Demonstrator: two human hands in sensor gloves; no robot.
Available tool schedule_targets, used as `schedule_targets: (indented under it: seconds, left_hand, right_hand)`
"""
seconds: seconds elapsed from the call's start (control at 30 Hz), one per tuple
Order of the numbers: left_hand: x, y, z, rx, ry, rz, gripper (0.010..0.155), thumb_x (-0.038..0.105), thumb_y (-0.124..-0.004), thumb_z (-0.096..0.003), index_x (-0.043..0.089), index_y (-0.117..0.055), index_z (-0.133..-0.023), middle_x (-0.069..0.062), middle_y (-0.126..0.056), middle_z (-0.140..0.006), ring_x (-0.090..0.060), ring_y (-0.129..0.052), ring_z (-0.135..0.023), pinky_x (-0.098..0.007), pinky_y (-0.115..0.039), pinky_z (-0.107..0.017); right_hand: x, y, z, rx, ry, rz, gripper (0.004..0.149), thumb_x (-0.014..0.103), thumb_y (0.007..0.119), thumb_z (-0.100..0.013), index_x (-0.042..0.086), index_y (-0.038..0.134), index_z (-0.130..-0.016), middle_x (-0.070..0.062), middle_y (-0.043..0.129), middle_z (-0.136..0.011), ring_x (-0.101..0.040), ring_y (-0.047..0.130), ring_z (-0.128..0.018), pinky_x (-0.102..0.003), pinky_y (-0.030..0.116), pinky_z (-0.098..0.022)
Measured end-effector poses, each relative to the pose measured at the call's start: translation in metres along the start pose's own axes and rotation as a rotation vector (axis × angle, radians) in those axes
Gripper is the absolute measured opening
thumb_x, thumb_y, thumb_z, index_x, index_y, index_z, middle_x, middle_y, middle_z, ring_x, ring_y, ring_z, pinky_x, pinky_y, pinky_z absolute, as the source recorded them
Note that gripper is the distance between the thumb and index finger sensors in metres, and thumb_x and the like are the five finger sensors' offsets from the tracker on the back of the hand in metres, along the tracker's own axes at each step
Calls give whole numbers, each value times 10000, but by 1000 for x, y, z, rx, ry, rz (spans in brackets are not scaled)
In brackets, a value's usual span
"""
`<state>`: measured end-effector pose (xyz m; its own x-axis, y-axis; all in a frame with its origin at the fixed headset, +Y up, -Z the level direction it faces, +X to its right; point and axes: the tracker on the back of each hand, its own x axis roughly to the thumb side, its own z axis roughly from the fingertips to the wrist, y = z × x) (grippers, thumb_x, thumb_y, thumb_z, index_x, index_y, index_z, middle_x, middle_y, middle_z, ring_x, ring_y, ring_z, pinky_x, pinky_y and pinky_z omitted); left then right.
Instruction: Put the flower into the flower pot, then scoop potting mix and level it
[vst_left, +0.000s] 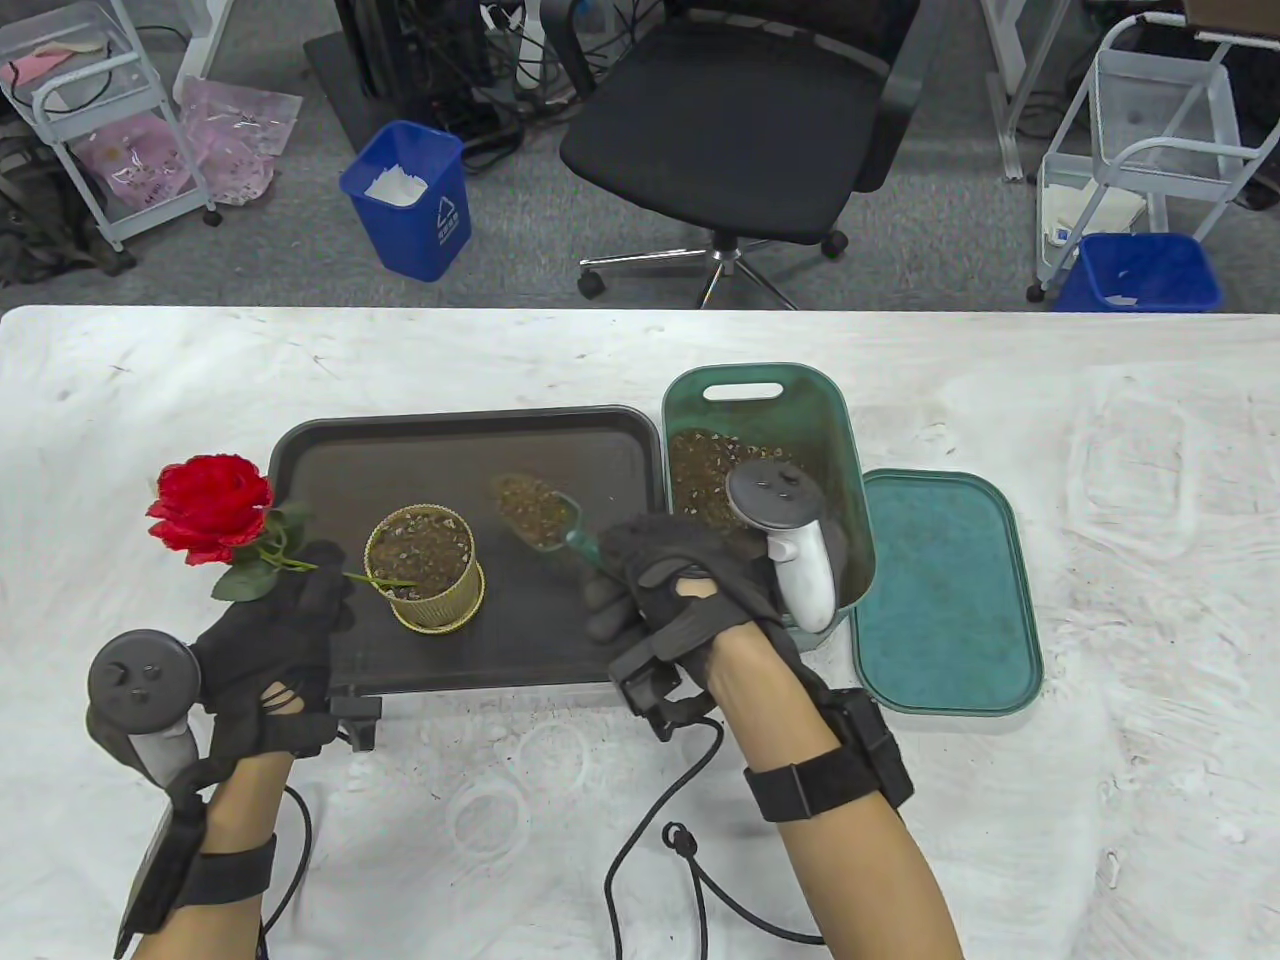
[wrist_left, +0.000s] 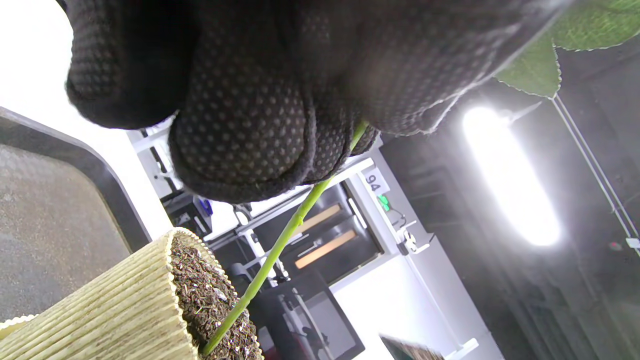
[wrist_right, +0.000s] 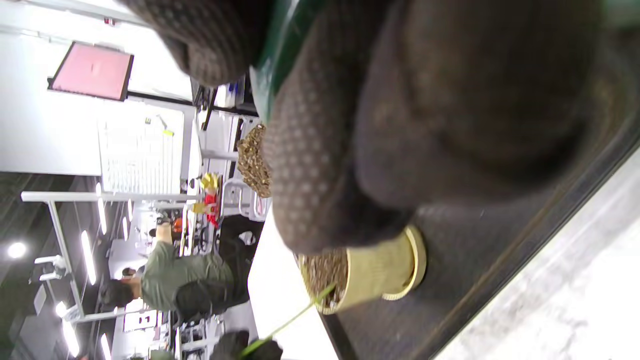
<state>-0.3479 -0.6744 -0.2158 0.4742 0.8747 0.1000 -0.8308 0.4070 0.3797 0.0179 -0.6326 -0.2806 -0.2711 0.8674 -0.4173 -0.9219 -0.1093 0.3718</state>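
A red rose (vst_left: 210, 505) with green leaves is held by my left hand (vst_left: 280, 620), which pinches its green stem (wrist_left: 280, 245). The stem's lower end rests in the soil of the ribbed yellow pot (vst_left: 422, 565), also seen as the pot (wrist_left: 120, 310) and the pot (wrist_right: 372, 275). The flower leans far to the left, outside the pot. My right hand (vst_left: 665, 590) grips the handle of a green scoop (vst_left: 540, 512) loaded with potting mix, held above the tray between the pot and the soil bin. The scoop's mix (wrist_right: 252, 162) shows past my right fingers (wrist_right: 320, 165).
The pot stands on a dark tray (vst_left: 320, 450). A green bin (vst_left: 830, 440) of potting mix sits to the tray's right, its lid (vst_left: 945, 590) lying beside it. Cables trail over the white table near the front edge. An office chair and blue bins stand beyond.
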Motion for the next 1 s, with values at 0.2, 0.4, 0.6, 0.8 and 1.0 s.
schedule_targets:
  seconds: [0.2,0.4,0.6,0.8,1.0]
  left_hand:
    - [0,0,0,-1,1,3,428,432,-897,-404,215,-953,-768,-24,-1031,-653,-176,-1127,-336,-378,-946,-347]
    - [1,0,0,0,5,6,428,432,-898,-404,215,-952,-768,-23,-1031,-652,-176,-1127,-337,-378,-946,-349]
    - [1,0,0,0,3,3,427,431,-898,-404,214,-954,-766,-22,-1030,-653,-175,-1127,-335,-378,-946,-348]
    - [1,0,0,0,1,-1,427,431,-897,-404,213,-954,-767,-22,-1031,-652,-176,-1127,-336,-378,-946,-349]
    - [1,0,0,-2,0,3,428,431,-898,-403,213,-953,-768,-27,-1031,-652,-177,-1127,-335,-379,-946,-348]
  right_hand:
    - [-2,43,-33,44,18,54,531,314,718,-430,4,693,-860,-143,988,-583,-273,1107,-234,-348,981,-90]
    - [-2,58,-47,-47,8,173,515,315,741,-427,19,744,-849,-149,1014,-543,-263,1105,-181,-338,973,-53]
    - [15,71,-39,-286,-177,519,462,338,828,-404,75,873,-780,-127,1069,-408,-220,1081,-30,-302,939,68]
    - [27,95,-24,-370,-349,824,458,347,835,-400,90,886,-776,-120,1077,-396,-223,1076,-12,-304,932,80]
    - [21,114,-11,-425,-464,961,482,338,818,-405,63,840,-801,-118,1061,-439,-222,1081,-51,-306,939,53]
